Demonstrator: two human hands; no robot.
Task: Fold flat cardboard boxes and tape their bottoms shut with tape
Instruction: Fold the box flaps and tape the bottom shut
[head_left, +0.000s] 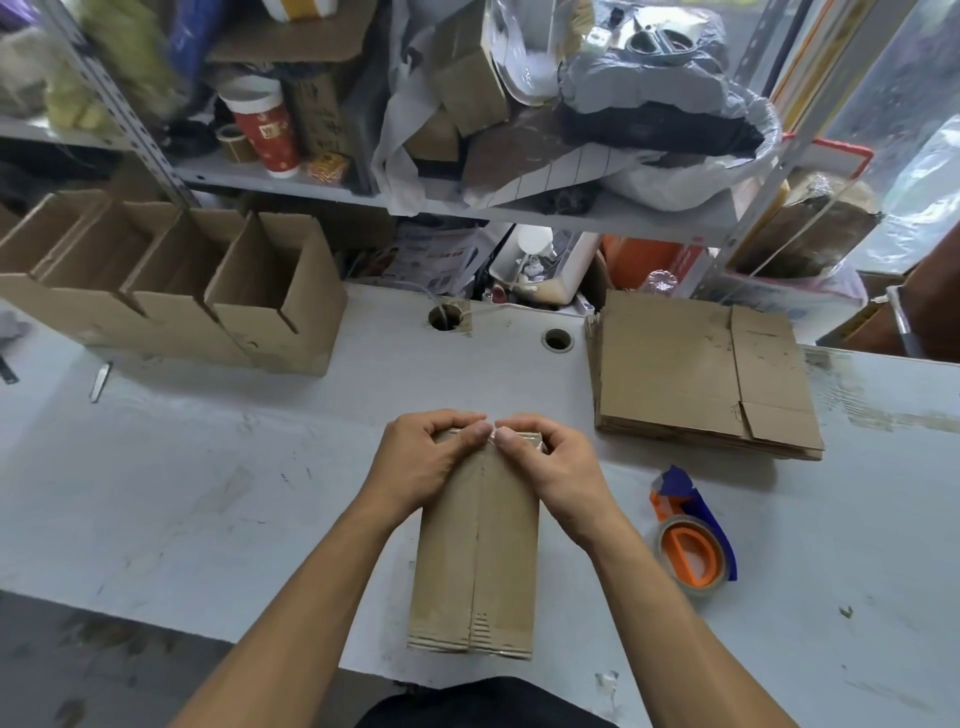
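The box (475, 551) stands bottom-up on the table (208, 493), long axis running away from the person, both the left hand (426, 457) and right hand (545, 462) curled over its far edge, thumbs pressing tape there.

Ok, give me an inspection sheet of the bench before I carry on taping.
Surface: white worktable, scuffed, two round holes at the back.
Job's things: box bottom up, clear tape along its seam; tape dispenser to its right; flat box stack; folded boxes far left.
Clutter: metal blade at left.
Grippers: left hand and right hand press the tape over the box's far edge, fingers curled.
Cables: thin line into the left hole.
Surroundings: crowded shelves behind.
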